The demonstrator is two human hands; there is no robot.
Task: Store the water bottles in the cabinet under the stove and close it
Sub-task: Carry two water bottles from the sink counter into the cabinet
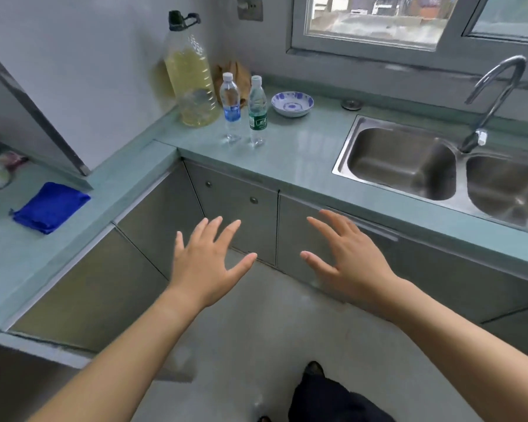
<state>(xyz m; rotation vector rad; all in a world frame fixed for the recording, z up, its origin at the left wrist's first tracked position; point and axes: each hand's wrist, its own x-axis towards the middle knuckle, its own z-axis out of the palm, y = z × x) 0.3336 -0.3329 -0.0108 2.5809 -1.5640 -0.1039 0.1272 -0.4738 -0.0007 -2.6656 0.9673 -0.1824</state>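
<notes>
Now | left hand [208,263] palm-down, fingers [227,236] spread | right hand [348,260] palm-down, fingers [323,229] spread | both outstretched

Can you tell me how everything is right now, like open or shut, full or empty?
Left hand: open, holding nothing.
Right hand: open, holding nothing.
Blue-label bottle: upright, capped.
Green-label bottle: upright, capped.
Oil jug: capped, partly full.
Cabinet doors: shut.
Tap: off.
Cloth: folded.

2 water bottles [244,109] upright on counter, cabinet doors [238,208] shut
</notes>
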